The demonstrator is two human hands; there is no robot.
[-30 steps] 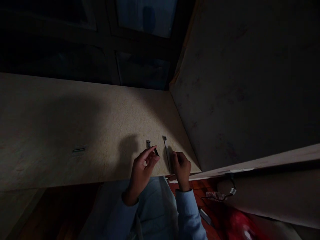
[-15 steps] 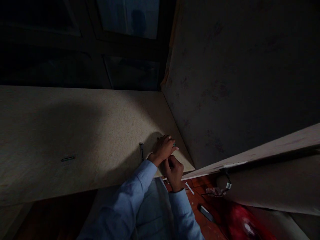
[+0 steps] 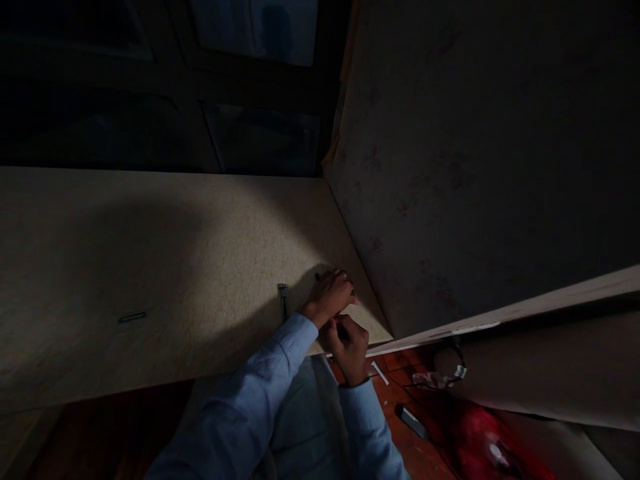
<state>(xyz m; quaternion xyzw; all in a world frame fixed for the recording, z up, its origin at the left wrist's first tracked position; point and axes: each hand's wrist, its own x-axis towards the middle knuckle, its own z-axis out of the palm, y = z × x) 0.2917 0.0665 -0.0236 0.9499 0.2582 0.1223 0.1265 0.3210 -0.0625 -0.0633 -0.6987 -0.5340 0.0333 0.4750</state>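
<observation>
My left hand reaches across to the near right corner of a beige speckled board. Its fingers are pressed together on the surface, and a small dark piece peeks out at the fingertips. Just below it, at the board's front edge, my right hand is curled into a fist; what it grips is hidden. The two hands touch. A short metal pin with a silver head lies on the board left of my left wrist. Both sleeves are light blue.
An upright panel stands against the board's right end, with another panel edge slanting in front. A small dark slot is in the board at left. On the red floor lie a white strip, a dark flat object and a cable bundle.
A second ago my hands were apart. My left hand then crossed to the right corner, next to my right hand, and has since shifted only slightly.
</observation>
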